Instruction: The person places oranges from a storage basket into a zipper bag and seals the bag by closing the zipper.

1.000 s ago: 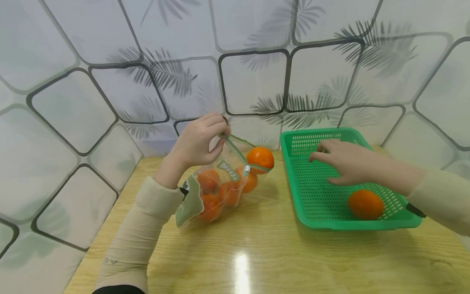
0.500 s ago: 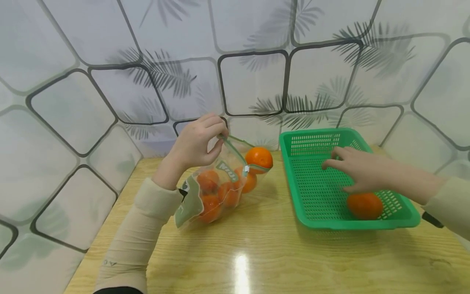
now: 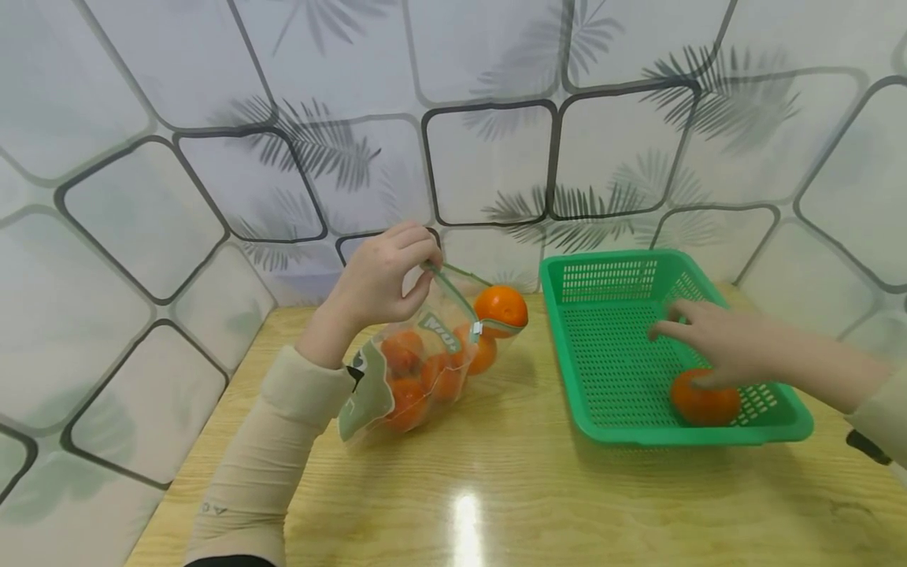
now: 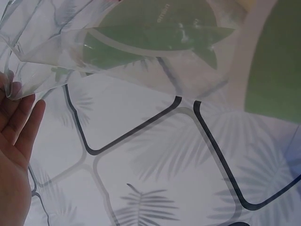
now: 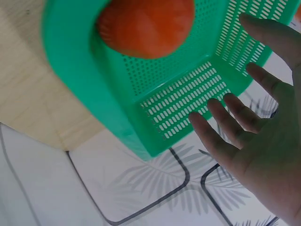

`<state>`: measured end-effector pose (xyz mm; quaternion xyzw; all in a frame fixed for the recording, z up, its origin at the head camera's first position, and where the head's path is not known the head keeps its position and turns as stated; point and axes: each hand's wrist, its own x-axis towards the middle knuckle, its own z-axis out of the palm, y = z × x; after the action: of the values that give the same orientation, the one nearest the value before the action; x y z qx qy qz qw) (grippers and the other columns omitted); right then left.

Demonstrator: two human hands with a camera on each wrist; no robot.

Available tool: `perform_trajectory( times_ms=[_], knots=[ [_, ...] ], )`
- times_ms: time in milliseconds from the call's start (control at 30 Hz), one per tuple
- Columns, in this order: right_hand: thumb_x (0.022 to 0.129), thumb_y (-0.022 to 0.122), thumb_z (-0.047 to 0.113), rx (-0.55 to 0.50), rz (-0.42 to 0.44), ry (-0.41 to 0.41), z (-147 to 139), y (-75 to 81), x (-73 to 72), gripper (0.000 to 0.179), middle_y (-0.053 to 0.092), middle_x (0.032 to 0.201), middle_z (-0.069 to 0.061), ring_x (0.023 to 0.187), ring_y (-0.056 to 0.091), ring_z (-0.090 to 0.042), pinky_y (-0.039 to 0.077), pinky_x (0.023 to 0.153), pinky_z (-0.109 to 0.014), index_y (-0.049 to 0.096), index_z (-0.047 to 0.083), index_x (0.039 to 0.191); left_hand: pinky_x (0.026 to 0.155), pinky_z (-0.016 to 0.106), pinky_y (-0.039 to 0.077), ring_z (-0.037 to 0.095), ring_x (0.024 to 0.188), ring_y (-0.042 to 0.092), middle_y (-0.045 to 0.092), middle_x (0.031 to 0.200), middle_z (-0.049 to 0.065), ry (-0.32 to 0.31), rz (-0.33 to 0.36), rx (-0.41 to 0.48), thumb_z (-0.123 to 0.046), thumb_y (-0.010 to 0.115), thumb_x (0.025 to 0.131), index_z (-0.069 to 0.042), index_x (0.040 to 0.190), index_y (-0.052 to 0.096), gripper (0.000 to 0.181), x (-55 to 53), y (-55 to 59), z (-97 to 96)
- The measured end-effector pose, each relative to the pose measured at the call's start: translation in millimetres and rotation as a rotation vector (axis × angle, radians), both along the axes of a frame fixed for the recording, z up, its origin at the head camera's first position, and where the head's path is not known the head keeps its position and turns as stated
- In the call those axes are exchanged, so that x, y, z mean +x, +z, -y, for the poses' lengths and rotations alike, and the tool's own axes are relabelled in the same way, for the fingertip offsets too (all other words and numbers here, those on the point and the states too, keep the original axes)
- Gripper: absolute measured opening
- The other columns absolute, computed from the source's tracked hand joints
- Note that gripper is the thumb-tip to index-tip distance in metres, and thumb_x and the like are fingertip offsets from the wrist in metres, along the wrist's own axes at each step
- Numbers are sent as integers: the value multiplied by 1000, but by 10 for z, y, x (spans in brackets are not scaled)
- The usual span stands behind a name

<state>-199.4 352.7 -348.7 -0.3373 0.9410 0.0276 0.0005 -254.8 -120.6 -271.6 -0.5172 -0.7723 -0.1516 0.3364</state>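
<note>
My left hand (image 3: 388, 276) pinches the top edge of a clear zip bag (image 3: 439, 321) with green print, holding its mouth up. Inside the bag lie several oranges (image 3: 407, 403), and one orange (image 3: 501, 305) sits at the opening by the slider. In the left wrist view, fingers (image 4: 29, 127) meet the bag's clear edge (image 4: 42, 70). My right hand (image 3: 730, 342) hovers over the green basket (image 3: 567, 362), fingers spread and holding nothing. Below it a single orange (image 3: 701, 400) rests in the basket's near right corner. In the right wrist view that orange (image 5: 148, 26) is apart from the fingers.
A light wooden table (image 3: 397, 504) carries both the bag and the basket. Behind it and along the left stands a wall (image 3: 489, 165) covered with a grey leaf pattern. The basket's raised rim (image 3: 694, 435) surrounds the orange.
My right hand has moved right and toward the near side, from the basket's middle to above the orange there. My left hand and the bag have stayed in place.
</note>
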Motion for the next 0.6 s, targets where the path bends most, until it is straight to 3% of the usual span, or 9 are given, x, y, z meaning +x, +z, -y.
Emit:
perform_trajectory(
  times_ms=[200,600],
  knots=[
    [67,99,25,-7,57,-7,-108,-133,28,69,58,118,-8,94,57,-14,51,67,-28,66,21,127,71,39,53,27,85,60,65,90,9,-1,-2,-1,2,61,87,-7,90,65,10,-2,-2,-2],
    [65,100,32,-14,136,-17,-207,-326,91,73,58,116,-10,95,56,-14,52,71,-30,67,18,128,72,39,53,28,86,61,66,91,9,-1,-3,-11,2,61,87,-6,91,65,11,2,8,-1]
  ],
)
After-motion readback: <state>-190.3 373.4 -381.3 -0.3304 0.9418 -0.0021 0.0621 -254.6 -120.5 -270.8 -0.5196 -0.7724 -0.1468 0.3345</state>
